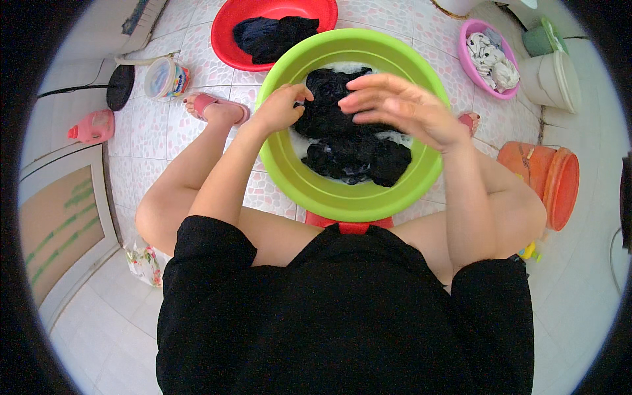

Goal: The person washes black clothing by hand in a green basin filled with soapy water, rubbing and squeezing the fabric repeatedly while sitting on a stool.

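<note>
A large lime-green basin [276, 168] stands between my legs, with wet black clothes [339, 122] in sudsy water inside it. My left hand [283, 108] is over the basin's left side, beside the clothes, its fingers curved and the thumb apart, with nothing visible in it. Above the right part of the clothes, my right hand [401, 108] is raised, slightly blurred, with its fingers stretched out and holding nothing. White foam [395, 138] shows around the edges of the cloth.
A red basin [224, 46] with dark clothes touches the green one at the far left. A pink basin [466, 59] of white laundry stands far right, near a white bucket [546, 79] and an orange bucket [530, 164]. At left are a plastic tub [164, 79] and a pink jug [95, 126].
</note>
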`<move>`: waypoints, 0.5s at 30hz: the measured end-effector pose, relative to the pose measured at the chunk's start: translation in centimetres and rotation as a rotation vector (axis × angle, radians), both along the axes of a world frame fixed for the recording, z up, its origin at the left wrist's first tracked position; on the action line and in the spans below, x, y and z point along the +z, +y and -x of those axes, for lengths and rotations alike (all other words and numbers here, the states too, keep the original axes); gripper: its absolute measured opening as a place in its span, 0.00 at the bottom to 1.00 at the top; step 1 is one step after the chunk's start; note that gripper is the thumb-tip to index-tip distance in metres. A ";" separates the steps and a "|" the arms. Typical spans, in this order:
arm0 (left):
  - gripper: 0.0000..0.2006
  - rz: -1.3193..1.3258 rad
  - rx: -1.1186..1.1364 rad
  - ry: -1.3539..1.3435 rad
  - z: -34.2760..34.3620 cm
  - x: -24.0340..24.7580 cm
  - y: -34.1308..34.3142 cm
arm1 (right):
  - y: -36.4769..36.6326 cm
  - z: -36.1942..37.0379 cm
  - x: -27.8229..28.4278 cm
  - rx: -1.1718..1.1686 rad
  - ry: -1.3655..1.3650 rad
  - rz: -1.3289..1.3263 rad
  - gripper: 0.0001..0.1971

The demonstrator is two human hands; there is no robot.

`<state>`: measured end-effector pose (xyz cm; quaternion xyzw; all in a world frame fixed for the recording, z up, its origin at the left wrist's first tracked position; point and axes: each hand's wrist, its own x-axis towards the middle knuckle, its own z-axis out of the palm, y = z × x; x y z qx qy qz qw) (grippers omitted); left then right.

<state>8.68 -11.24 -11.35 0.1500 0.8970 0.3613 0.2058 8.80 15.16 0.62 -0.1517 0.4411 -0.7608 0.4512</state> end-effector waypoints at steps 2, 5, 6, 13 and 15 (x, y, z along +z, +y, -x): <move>0.13 -0.033 -0.013 -0.006 0.2 0.1 0.3 | -1.2 -2.9 -4.5 0.131 0.544 -0.811 0.24; 0.13 -0.006 -0.019 0.047 0.8 1.0 0.3 | -2.9 -5.6 -12.6 -0.309 1.438 -1.280 0.14; 0.13 0.053 0.013 0.096 0.8 1.4 0.0 | -4.9 -5.9 -11.6 -0.389 1.165 -1.081 0.10; 0.14 0.021 0.078 0.174 1.1 4.3 1.8 | -15.8 -11.2 -17.5 0.274 -0.008 -0.170 0.24; 0.14 0.025 0.094 0.154 0.2 4.3 0.5 | -17.0 -10.8 -13.5 0.580 -0.123 -0.320 0.28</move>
